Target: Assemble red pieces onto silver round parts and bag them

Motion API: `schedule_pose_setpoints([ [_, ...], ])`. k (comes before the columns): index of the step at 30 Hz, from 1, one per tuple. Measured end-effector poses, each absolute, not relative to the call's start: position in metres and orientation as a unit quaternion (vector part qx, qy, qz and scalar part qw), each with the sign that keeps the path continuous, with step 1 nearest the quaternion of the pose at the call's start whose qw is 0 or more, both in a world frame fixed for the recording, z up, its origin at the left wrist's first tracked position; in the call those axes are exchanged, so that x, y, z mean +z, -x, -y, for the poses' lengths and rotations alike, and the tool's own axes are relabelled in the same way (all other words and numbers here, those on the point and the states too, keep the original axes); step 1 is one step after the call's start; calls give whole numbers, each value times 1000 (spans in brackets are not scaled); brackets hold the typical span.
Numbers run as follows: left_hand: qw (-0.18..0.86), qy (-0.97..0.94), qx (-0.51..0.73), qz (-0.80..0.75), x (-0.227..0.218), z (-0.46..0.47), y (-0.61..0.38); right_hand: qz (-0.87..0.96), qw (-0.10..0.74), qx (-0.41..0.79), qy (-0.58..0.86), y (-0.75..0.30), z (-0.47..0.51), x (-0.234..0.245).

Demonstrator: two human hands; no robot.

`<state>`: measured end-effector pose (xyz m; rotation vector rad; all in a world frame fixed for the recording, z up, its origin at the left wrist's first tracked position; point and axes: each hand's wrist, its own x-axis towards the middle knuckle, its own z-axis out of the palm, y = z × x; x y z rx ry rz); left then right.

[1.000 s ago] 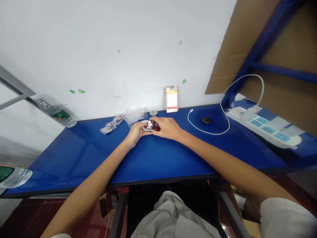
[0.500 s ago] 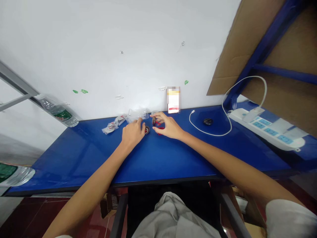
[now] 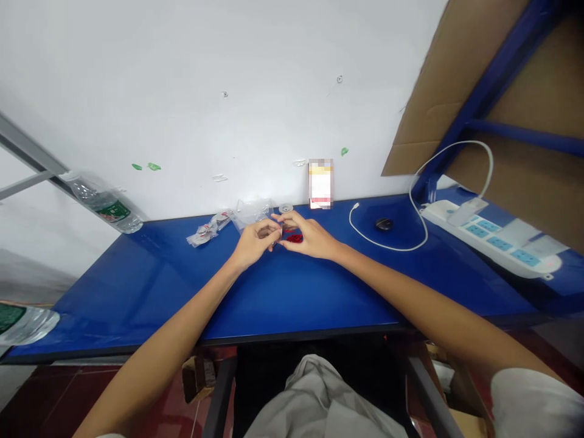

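Note:
My right hand (image 3: pixel 312 236) pinches a small thin round disc (image 3: pixel 281 230), seen nearly edge-on. My left hand (image 3: pixel 258 240) has its fingers curled in from the other side, meeting the right fingertips. A second small round disc seems to be in the left fingers, mostly hidden by them. Red cord (image 3: pixel 294 238) lies bunched on the table just under my right hand. Behind the hands are a clear plastic bag (image 3: pixel 253 211) and a pale ring-shaped disc (image 3: pixel 286 208).
Small bagged discs (image 3: pixel 203 234) lie left of the hands. A phone (image 3: pixel 320 184) leans against the wall. On the right are a white cable (image 3: pixel 401 248), a black mouse-like object (image 3: pixel 384 224) and a power strip (image 3: pixel 493 237). Water bottles (image 3: pixel 107 207) stand at left.
My left hand has moved right and lifted from the table to meet my right hand. The disc that lay beside it no longer shows on the table.

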<state>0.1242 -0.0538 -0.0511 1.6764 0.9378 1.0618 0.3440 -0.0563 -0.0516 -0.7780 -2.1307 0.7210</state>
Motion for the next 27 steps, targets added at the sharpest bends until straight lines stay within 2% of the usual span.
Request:
schedule_pose_setpoints([
  [5,414,-661,468,-415,-47,48,-119,813,410,265,318,-343,51,-58],
  [9,305,-618,553,-468,-43,37,-103,798,446,226,337,-357,35,-65],
  [14,189,-659,540,-489,-42,38,-101,796,405,159,421,-373,3,-65],
  [18,149,-699,515,-472,-41,46,-108,829,327,68,449,-361,-29,-46],
  [22,137,-704,511,-474,-41,45,-106,873,173,-57,452,-338,-54,-32],
  [25,134,-705,508,-476,-42,43,-103,886,71,-97,448,-327,-56,-35],
  [27,136,-708,508,-472,-42,43,-103,889,44,-98,445,-326,-53,-41],
])
